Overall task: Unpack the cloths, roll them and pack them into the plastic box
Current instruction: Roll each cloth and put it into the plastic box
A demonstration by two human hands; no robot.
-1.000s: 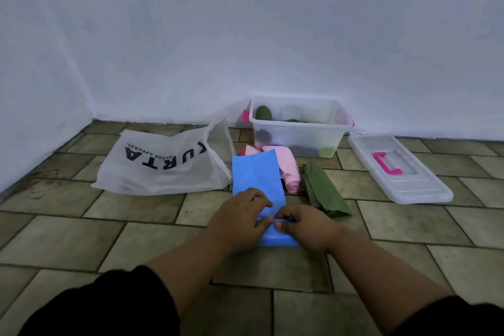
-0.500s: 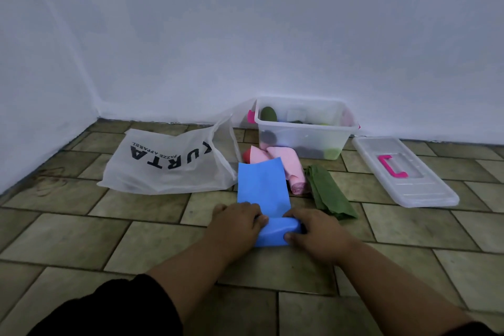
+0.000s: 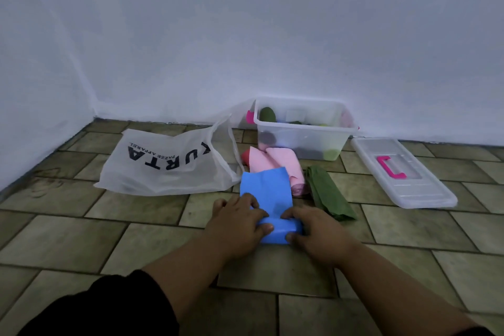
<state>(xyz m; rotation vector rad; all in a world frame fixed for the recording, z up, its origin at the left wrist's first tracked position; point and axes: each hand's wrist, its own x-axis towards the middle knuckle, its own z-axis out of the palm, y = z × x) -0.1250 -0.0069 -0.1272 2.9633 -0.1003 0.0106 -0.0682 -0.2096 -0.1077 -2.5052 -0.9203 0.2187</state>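
Lying flat on the tiled floor (image 3: 81,240) in front of the person, the blue cloth (image 3: 268,192) is seen partly rolled. Its near end is wound into a short roll and the far part is spread out flat toward the box (image 3: 300,129). The roll is gripped at its left end by the left hand (image 3: 237,224), with the fingers curled close together over the top and the thumb set against the near side. The right end is gripped in the same way by the right hand (image 3: 313,229), fingers bent over the top and thumb tucked at the near edge.

Just past the far edge of the blue cloth, a pink cloth (image 3: 275,159) is heaped loosely, and its near part is overlapped by that edge. A red cloth (image 3: 246,157) is partly hidden behind the pink one. A green cloth (image 3: 328,195), folded into a long strip, is laid just right of the blue one and apart from it. The way from the roll to the box is taken up by the pink heap.

The clear box is set open against the white wall (image 3: 245,35), and several rolled cloths, green among them, can be made out inside. Its lid (image 3: 417,185), with a pink handle (image 3: 391,167), is laid flat on the floor to the right. A white bag (image 3: 169,163) with black lettering is slumped on the floor to the left, its mouth turned toward the cloths.
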